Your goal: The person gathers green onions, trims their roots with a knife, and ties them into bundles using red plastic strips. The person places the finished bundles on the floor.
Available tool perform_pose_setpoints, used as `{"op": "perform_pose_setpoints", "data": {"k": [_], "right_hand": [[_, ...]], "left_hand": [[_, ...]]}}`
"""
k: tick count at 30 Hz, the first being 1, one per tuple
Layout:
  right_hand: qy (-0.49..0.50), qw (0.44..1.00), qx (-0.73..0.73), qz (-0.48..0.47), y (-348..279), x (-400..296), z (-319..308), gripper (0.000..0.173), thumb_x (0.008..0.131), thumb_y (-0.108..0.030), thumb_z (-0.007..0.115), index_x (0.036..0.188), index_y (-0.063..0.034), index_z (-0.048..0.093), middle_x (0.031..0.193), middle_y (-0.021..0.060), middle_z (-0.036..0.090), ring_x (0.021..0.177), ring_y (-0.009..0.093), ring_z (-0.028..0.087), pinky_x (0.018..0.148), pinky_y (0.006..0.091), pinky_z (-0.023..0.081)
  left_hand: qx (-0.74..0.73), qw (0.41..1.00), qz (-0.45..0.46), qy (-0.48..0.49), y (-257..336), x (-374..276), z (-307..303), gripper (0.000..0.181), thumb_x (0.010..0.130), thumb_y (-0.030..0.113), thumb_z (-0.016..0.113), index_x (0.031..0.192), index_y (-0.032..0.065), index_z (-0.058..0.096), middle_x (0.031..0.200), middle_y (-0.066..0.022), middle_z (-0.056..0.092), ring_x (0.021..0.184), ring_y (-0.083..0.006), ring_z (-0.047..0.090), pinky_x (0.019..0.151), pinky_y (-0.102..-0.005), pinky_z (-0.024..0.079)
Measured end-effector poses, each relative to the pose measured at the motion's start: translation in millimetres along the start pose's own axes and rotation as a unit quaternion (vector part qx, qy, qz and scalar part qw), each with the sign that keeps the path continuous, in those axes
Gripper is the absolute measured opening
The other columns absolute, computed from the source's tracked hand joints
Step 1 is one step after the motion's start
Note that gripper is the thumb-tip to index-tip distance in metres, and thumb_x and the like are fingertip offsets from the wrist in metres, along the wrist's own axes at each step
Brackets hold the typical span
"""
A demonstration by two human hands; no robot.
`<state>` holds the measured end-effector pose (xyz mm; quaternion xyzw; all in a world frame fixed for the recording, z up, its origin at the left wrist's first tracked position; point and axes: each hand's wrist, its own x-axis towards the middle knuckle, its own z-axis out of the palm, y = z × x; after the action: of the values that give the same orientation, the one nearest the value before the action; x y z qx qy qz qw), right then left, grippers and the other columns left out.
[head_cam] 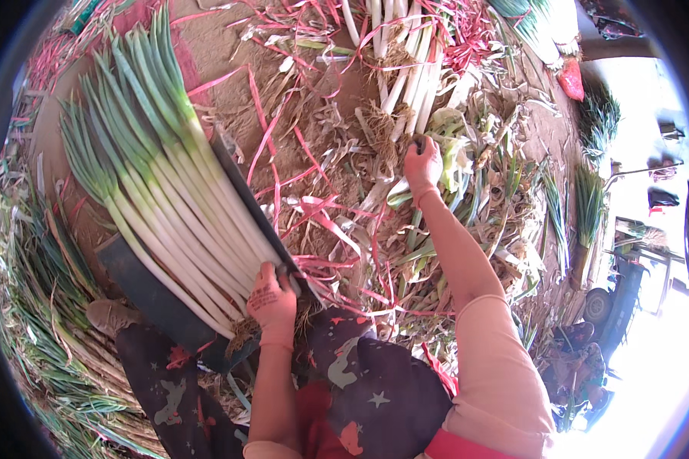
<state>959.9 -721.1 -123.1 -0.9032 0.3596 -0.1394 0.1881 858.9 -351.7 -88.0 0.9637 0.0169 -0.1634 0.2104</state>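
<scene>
A row of long green onions (189, 201) lies side by side on a dark, trough-like holder (149, 287) before me, green tops pointing away and roots towards my lap. At its right edge, my gloved left hand (273, 301) has thumb and fingers closed around the lower end of the outermost stalk, close to the holder's raised side (252, 201). My right hand (424, 163), also gloved, is stretched forward to a loose pile of green onions (413, 69). Its dark fingertips are closed at the root end of one pale stalk, and they hide that end.
Red plastic ribbon (327, 221) tangles over the dirt ground. Dry leaf scraps (482, 229) lie under my right arm. More onions (63, 367) are heaped on the left, with others (588, 201) standing far right. A wheeled vehicle (614, 304) stands beyond.
</scene>
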Motion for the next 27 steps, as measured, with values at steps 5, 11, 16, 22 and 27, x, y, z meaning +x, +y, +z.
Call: {"op": "perform_pose_setpoints", "data": {"k": [5, 11, 16, 22, 27], "right_hand": [[-0.002, 0.996, -0.088, 0.018, 28.4, 69.7, 32.4, 0.044, 0.087, -0.027, 0.051, 0.126, -0.0067, 0.055, 0.118, 0.0182, 0.059, 0.106, 0.037, 0.058, 0.096, 0.0427, 0.045], [-0.043, 0.986, -0.027, 0.161, 43.4, 124.7, 63.1, 0.057, 0.087, -0.027, 0.047, 0.138, -0.0032, 0.043, 0.132, 0.0252, 0.052, 0.122, 0.04, 0.051, 0.104, 0.0453, 0.039], [-0.135, 0.973, 0.036, 0.186, 65.0, 142.3, 59.7, 0.046, 0.081, -0.024, 0.062, 0.121, -0.0037, 0.054, 0.109, 0.0166, 0.061, 0.098, 0.03, 0.059, 0.085, 0.0381, 0.046], [-0.219, 0.824, 0.443, 0.279, -13.7, 102.2, -23.6, 0.034, 0.08, -0.021, 0.073, 0.107, -0.004, 0.062, 0.084, 0.0026, 0.063, 0.071, 0.015, 0.06, 0.062, 0.0289, 0.049], [-0.418, 0.813, 0.404, 0.046, -40.4, -55.8, -81.7, 0.033, 0.089, -0.01, 0.063, 0.119, 0.0013, 0.059, 0.113, 0.0083, 0.061, 0.095, 0.019, 0.062, 0.085, 0.0303, 0.051]], "left_hand": [[-0.054, 0.997, 0.05, -0.001, -19.4, -8.0, -7.2, 0.029, 0.087, 0.019, 0.057, 0.114, 0.0068, 0.055, 0.107, -0.0162, 0.062, 0.096, -0.0368, 0.061, 0.078, -0.046, 0.05], [-0.108, 0.994, 0.025, -0.012, -21.7, -4.5, -26.6, 0.027, 0.085, 0.014, 0.059, 0.11, 0.0022, 0.06, 0.106, -0.0181, 0.062, 0.097, -0.0387, 0.06, 0.083, -0.0444, 0.049], [-0.245, 0.968, -0.01, 0.061, -7.5, 3.6, -57.3, 0.026, 0.084, -0.001, 0.054, 0.11, -0.0009, 0.059, 0.099, -0.0159, 0.063, 0.093, -0.0293, 0.062, 0.08, -0.0361, 0.05], [-0.395, 0.915, 0.052, 0.06, 64.2, 6.5, -117.5, 0.026, 0.091, -0.001, 0.05, 0.117, -0.0021, 0.057, 0.106, -0.0086, 0.06, 0.096, -0.0168, 0.06, 0.083, -0.0284, 0.05], [-0.373, 0.917, 0.142, -0.032, 132.5, 7.8, -87.3, 0.037, 0.086, 0.01, 0.061, 0.122, 0.0016, 0.057, 0.115, -0.0189, 0.06, 0.1, -0.0333, 0.063, 0.085, -0.0396, 0.052]]}}
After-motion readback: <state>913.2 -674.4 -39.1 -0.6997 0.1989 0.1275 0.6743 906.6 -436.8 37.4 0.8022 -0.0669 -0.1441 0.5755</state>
